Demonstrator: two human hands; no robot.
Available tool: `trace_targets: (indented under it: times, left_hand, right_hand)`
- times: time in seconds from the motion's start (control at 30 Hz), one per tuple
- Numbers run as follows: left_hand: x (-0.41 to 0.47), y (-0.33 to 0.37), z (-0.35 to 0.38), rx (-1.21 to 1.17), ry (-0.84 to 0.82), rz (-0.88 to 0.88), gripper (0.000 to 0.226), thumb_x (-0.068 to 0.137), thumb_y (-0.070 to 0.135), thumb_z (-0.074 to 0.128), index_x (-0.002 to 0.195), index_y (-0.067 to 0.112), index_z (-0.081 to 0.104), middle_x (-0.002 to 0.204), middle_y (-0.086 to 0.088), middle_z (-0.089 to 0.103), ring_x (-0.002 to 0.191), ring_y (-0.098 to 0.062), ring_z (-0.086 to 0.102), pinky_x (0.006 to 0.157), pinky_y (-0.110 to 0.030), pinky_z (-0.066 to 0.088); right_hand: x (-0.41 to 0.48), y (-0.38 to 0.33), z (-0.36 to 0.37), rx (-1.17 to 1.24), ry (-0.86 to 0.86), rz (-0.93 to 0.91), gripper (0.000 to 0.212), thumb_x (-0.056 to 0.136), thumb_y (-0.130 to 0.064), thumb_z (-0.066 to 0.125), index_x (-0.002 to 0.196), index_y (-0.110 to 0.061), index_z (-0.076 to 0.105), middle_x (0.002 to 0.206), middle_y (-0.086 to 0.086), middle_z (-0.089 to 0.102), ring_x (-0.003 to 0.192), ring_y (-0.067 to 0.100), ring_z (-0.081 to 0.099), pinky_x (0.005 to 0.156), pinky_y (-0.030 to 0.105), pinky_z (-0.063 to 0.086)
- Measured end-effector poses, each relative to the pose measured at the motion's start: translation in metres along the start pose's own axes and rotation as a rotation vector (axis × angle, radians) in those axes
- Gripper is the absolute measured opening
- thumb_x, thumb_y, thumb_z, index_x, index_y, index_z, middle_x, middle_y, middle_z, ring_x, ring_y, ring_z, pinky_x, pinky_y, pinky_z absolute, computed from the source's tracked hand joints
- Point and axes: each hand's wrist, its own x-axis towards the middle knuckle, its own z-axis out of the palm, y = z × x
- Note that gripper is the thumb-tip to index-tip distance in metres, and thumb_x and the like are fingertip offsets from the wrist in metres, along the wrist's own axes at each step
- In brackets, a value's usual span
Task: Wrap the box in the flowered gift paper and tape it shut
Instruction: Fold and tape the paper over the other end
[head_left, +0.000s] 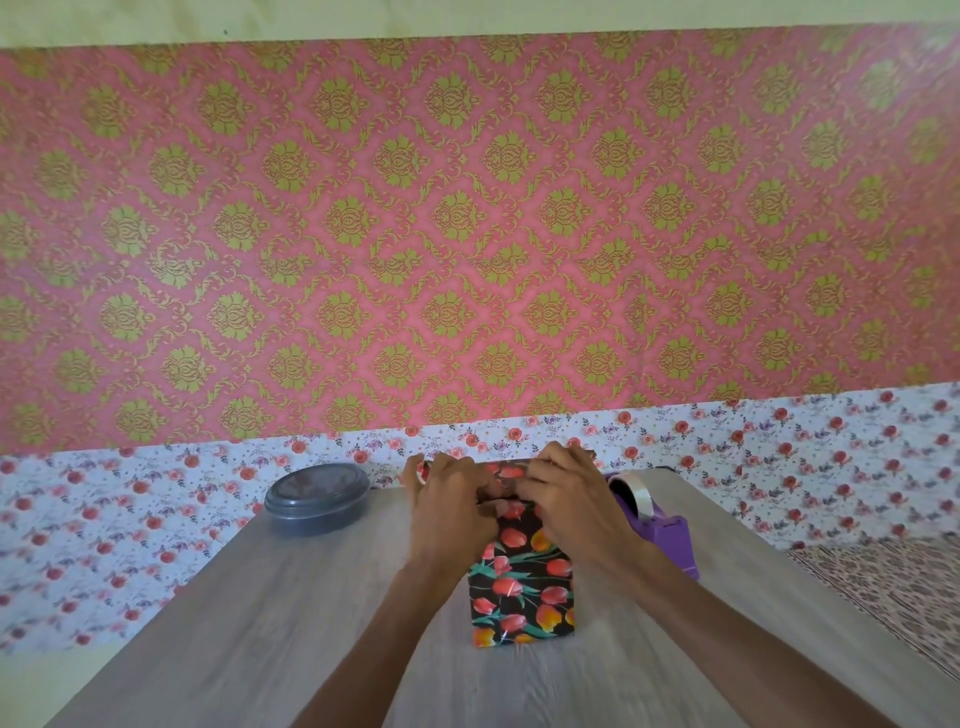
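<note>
Biggest thing in here is the pink wallpaper with gold damask medallions (467, 234), which covers most of the wall. Under it runs a band of white paper dotted with little red roses (130, 519). Off to the right there's a bit of brown spotted fabric (893, 597).

Then there's the grey wood-grain table (260, 623). The tall box (522, 597) stands upright about mid-table, right in front of the person, already covered on the sides I can see in black gift paper with red and orange tulips (511, 535).

Left of it, near the far edge, sits a round grey plastic container with a lid (317, 499), well apart from the box. Just beside the box on the right is a purple tape dispenser (670, 530) with a roll of clear tape (636, 493) in it.

Both hands are on top of the box. The left hand (452, 504) has its fingers curled over the far top edge, clamped on the folded gift paper. The right hand (571, 499) is curled too, pinching the paper flaps at the top middle. Thumbs nearly meet.
</note>
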Motion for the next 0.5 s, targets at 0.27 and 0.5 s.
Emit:
trace_targets:
  times: [0.27,0.5]
  left_hand:
    - [-0.002,-0.011,0.006,-0.148,0.094,0.141,0.007,0.081,0.019,0.075,0.074,0.021,0.074,0.076,0.012,0.062,0.079,-0.005,0.041,0.098,-0.031,0.032]
    - [-0.004,-0.007,0.005,-0.25,0.019,0.113,0.01,0.088,0.012,0.068,0.082,0.013,0.076,0.085,0.002,0.067,0.072,-0.012,0.056,0.061,-0.028,0.05]
  right_hand:
    - [0.005,0.005,-0.02,0.13,0.0,0.227,0.052,0.065,0.012,0.079,0.104,-0.021,0.074,0.086,-0.009,0.071,0.086,0.019,0.06,0.073,0.039,0.051]
    - [0.01,0.016,-0.031,0.183,-0.202,0.063,0.021,0.089,-0.02,0.069,0.11,-0.025,0.073,0.097,-0.01,0.073,0.088,0.009,0.063,0.09,0.034,0.049]
